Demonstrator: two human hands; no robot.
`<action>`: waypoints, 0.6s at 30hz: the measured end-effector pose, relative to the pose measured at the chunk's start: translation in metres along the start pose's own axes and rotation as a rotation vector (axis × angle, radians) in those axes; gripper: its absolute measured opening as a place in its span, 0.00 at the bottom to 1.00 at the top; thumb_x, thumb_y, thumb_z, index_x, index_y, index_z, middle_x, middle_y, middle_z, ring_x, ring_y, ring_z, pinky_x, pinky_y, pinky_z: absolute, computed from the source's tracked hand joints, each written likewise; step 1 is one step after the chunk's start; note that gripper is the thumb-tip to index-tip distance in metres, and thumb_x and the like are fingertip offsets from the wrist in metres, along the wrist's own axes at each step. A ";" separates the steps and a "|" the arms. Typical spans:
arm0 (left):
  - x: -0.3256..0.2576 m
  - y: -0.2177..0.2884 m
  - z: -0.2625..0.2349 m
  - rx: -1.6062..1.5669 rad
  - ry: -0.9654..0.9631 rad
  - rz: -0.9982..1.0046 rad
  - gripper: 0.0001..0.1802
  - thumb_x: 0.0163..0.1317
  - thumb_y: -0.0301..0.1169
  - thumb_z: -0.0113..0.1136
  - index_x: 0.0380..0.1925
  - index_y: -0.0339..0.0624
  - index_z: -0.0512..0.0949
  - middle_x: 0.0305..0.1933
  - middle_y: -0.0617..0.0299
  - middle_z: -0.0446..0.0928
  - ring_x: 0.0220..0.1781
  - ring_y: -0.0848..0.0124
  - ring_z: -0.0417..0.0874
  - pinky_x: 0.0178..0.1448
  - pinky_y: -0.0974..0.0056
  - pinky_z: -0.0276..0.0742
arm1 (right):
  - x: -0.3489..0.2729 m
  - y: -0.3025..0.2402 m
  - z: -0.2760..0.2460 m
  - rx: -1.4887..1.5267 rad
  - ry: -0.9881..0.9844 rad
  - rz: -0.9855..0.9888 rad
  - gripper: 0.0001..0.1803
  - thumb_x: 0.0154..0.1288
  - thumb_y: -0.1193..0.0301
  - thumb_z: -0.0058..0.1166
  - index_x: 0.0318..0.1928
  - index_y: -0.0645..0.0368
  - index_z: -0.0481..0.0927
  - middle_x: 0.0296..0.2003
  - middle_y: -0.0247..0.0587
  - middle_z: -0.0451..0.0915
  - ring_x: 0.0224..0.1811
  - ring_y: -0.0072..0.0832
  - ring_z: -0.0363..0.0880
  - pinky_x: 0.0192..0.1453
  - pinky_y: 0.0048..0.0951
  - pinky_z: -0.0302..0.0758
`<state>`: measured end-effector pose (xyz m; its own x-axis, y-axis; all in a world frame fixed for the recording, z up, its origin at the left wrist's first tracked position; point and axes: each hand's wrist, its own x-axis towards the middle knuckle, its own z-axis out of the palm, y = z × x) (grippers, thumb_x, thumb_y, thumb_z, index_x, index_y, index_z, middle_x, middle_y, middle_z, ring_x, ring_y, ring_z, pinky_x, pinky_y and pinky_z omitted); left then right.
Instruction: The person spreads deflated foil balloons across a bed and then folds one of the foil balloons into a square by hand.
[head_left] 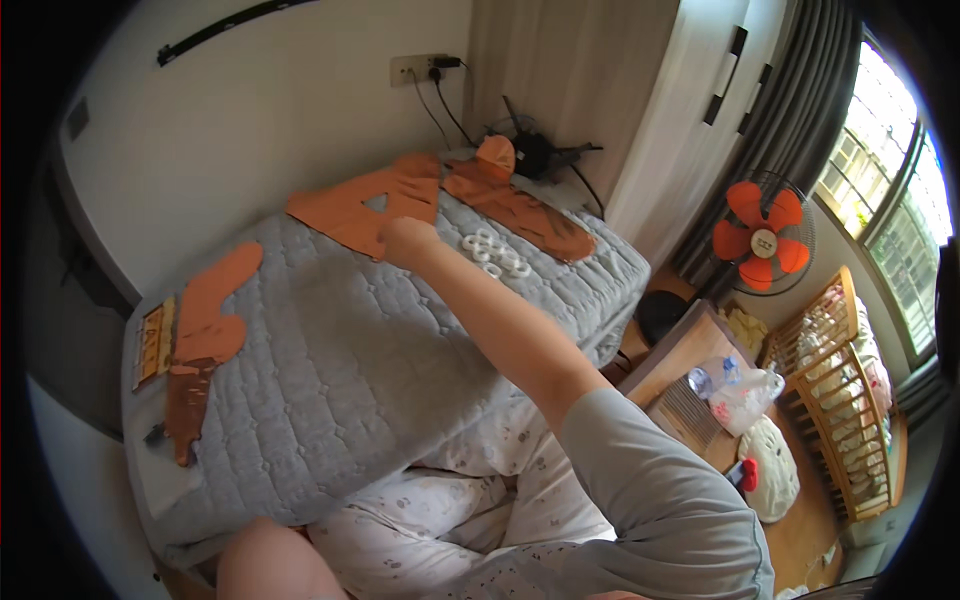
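My right hand (408, 242) reaches far over the bed, its fingers closed at the near corner of a flat orange cut-out piece (345, 212) with a small triangular hole. Just right of that hand lie several small white rings (484, 250) on the grey quilted mattress (330, 370). Beyond them is a long orange-and-brown cut-out piece (535, 220) with a rounded end. Along the left side of the bed lies another curved orange piece with a dark brown lower end (190, 400). My left hand does not show.
White patterned bedding (420, 520) is bunched at the near edge. Dark cables and a black device (535, 152) sit at the far corner. To the right stand an orange-bladed fan (762, 243), a low wooden table (665, 350) with bags, and a wooden crib (830, 390).
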<state>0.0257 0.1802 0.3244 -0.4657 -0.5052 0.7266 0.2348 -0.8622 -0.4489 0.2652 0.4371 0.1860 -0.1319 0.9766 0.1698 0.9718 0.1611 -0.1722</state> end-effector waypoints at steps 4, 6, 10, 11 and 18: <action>0.013 -0.030 0.002 -0.009 -0.024 0.053 0.18 0.79 0.52 0.44 0.46 0.56 0.78 0.44 0.69 0.72 0.53 0.68 0.74 0.57 0.51 0.70 | 0.021 0.040 0.007 -0.191 -0.084 0.065 0.18 0.59 0.60 0.67 0.51 0.43 0.89 0.52 0.38 0.87 0.57 0.38 0.85 0.55 0.46 0.83; 0.019 -0.046 0.036 0.084 0.038 0.045 0.24 0.79 0.56 0.36 0.47 0.55 0.77 0.49 0.70 0.74 0.57 0.66 0.75 0.58 0.52 0.72 | 0.025 -0.011 0.013 -0.120 -0.078 -0.008 0.16 0.58 0.61 0.66 0.48 0.42 0.90 0.48 0.37 0.88 0.55 0.38 0.86 0.54 0.44 0.83; -0.109 -0.124 0.027 0.268 -0.703 -0.181 0.13 0.57 0.24 0.65 0.44 0.47 0.83 0.59 0.59 0.80 0.61 0.57 0.81 0.66 0.55 0.74 | 0.008 0.014 -0.001 -0.030 -0.084 -0.064 0.13 0.58 0.60 0.67 0.44 0.44 0.91 0.46 0.39 0.89 0.53 0.38 0.87 0.53 0.42 0.83; -0.135 -0.138 0.018 0.326 -0.907 -0.187 0.15 0.56 0.23 0.66 0.44 0.48 0.83 0.61 0.57 0.79 0.65 0.54 0.79 0.68 0.51 0.73 | 0.004 0.008 -0.007 0.015 -0.164 -0.120 0.13 0.59 0.60 0.68 0.44 0.46 0.91 0.48 0.41 0.89 0.53 0.39 0.87 0.53 0.42 0.84; -0.278 -0.116 -0.040 0.586 -1.629 -0.532 0.29 0.62 0.38 0.68 0.64 0.49 0.76 0.78 0.53 0.64 0.80 0.52 0.60 0.78 0.45 0.62 | 0.008 0.013 0.003 0.018 -0.068 -0.032 0.12 0.58 0.59 0.69 0.43 0.43 0.91 0.45 0.37 0.89 0.50 0.38 0.88 0.52 0.41 0.84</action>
<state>0.0943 0.4221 0.1533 0.5442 0.5822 0.6041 0.7614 -0.6451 -0.0642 0.2764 0.4479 0.1824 -0.1760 0.9784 0.1088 0.9633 0.1939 -0.1854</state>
